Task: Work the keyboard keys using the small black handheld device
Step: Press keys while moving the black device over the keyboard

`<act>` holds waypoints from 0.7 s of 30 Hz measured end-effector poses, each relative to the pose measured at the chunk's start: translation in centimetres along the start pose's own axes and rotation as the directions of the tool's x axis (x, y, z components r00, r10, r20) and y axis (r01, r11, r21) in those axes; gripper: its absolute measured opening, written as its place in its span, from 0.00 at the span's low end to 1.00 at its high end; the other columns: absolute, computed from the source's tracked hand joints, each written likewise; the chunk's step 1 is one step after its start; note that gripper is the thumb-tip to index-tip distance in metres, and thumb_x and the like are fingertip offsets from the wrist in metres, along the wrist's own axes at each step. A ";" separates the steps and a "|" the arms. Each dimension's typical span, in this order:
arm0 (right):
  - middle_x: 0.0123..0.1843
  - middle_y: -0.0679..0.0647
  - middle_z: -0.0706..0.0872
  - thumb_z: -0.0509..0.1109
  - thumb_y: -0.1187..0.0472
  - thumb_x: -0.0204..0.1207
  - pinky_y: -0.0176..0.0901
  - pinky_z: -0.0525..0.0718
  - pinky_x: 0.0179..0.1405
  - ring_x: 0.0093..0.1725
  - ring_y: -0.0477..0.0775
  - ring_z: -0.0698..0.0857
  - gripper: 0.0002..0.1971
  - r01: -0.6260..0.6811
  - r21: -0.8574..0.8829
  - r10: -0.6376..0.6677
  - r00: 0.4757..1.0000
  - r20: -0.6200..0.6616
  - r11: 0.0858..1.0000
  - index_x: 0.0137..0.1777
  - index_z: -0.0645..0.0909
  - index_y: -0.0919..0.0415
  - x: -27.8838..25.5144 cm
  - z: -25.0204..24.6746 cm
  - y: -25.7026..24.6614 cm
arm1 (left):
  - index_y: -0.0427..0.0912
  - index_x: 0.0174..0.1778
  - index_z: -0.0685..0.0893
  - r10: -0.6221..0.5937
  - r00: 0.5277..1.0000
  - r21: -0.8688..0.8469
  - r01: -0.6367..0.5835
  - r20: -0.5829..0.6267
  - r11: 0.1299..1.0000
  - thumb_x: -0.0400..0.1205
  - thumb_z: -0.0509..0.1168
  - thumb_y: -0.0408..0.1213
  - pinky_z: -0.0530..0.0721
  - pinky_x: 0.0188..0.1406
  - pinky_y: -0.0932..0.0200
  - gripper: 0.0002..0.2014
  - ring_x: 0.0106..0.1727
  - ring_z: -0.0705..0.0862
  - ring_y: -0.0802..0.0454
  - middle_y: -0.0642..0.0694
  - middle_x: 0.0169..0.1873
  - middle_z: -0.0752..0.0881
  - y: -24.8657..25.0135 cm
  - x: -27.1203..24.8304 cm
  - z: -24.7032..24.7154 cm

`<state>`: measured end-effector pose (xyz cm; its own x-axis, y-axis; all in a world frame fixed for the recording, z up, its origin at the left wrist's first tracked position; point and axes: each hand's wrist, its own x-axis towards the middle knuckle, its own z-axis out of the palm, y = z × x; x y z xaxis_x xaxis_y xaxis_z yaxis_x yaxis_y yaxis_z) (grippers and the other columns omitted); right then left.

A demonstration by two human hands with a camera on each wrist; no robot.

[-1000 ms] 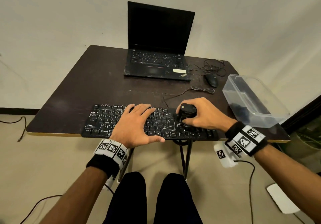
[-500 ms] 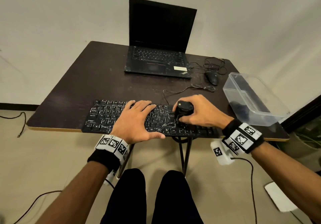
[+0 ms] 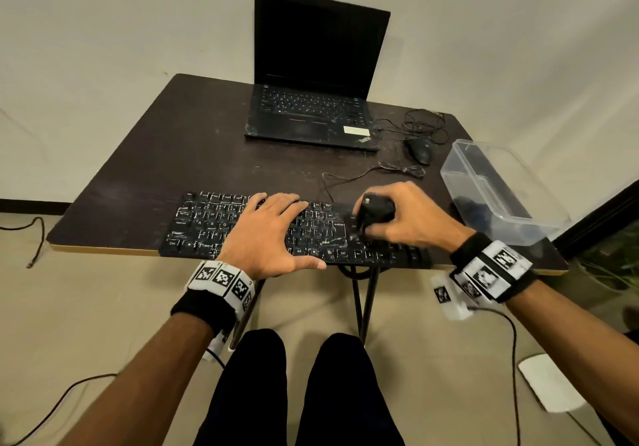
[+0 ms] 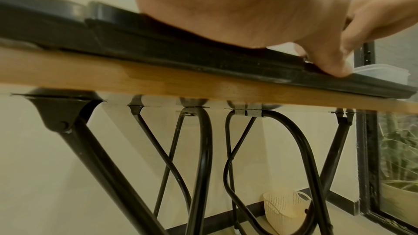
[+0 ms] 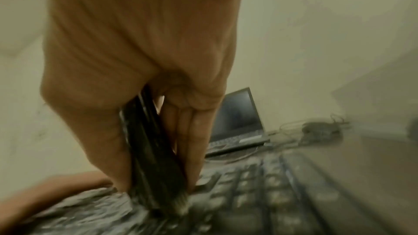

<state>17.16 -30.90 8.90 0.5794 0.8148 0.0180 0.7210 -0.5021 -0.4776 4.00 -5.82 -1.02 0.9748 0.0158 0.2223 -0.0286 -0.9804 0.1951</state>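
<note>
- Head view: my left hand (image 3: 268,234) lies flat across the middle of the black keyboard (image 3: 200,224), fingers straight and spread over the keys, thumb reaching out along the near edge, holding nothing.
- My right hand (image 3: 411,219) curls round the small black handheld device (image 3: 375,212) and holds it upright, its lower end down on the keys at the keyboard's right part.
- The keyboard sits at the near edge of the dark table (image 3: 166,155). Further back stands an open laptop (image 3: 311,113) with a dark screen; a wired mouse (image 3: 419,150) lies to its right and a clear plastic tub (image 3: 498,189) by the right edge.
- Left wrist view: my palm (image 4: 237,12) rests on the keyboard's front edge (image 4: 203,56), the thumb (image 4: 328,60) pressing that edge. Folding metal legs (image 4: 203,158) and a pale basket (image 4: 285,208) show under the table.
- Right wrist view: blurred. My fingers (image 5: 192,140) and thumb (image 5: 99,131) pinch the device (image 5: 149,146) between them; its tip meets the keys (image 5: 248,185). The laptop (image 5: 237,117) shows behind.
</note>
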 end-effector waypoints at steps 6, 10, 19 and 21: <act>0.47 0.41 0.95 0.84 0.63 0.69 0.56 0.92 0.60 0.50 0.43 0.94 0.16 -0.018 0.018 0.019 0.999 -0.036 1.000 0.53 0.92 0.44 -0.3 -0.2 0.2 | 0.48 0.89 0.69 0.003 1.000 0.009 -0.003 0.007 1.000 0.63 0.49 0.94 0.52 0.93 0.41 0.67 0.89 0.65 0.52 0.51 0.88 0.69 0.0 0.0 -0.1; 0.50 0.43 0.96 0.85 0.66 0.71 0.50 0.93 0.61 0.52 0.45 0.95 0.16 0.025 0.088 -0.032 0.996 0.087 0.996 0.54 0.93 0.47 -0.5 0.4 -0.4 | 0.48 0.89 0.70 -0.001 1.000 0.001 0.001 -0.007 1.000 0.63 0.50 0.94 0.53 0.92 0.41 0.67 0.89 0.66 0.52 0.50 0.88 0.70 -0.1 0.0 0.0; 0.50 0.43 0.96 0.85 0.63 0.70 0.54 0.92 0.63 0.53 0.46 0.95 0.16 0.020 0.082 -0.023 0.999 0.044 0.996 0.54 0.92 0.45 0.3 0.7 -0.6 | 0.47 0.88 0.71 0.006 1.000 -0.001 -0.006 -0.020 1.000 0.63 0.50 0.94 0.54 0.92 0.41 0.66 0.88 0.67 0.51 0.50 0.87 0.72 -0.2 0.0 0.1; 0.48 0.43 0.96 0.83 0.60 0.67 0.58 0.92 0.60 0.52 0.47 0.94 0.15 -0.007 0.052 0.011 0.998 -0.064 0.999 0.53 0.92 0.45 0.6 0.6 -0.2 | 0.48 0.88 0.71 0.009 1.000 -0.004 -0.009 -0.014 1.000 0.63 0.49 0.94 0.54 0.92 0.41 0.66 0.88 0.67 0.51 0.50 0.87 0.72 -0.2 0.0 0.1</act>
<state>17.15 -30.12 8.51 0.6101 0.7893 0.0687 0.6958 -0.4923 -0.5231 4.06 -5.66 -1.10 0.9713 0.0102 0.2374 -0.0379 -0.9796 0.1972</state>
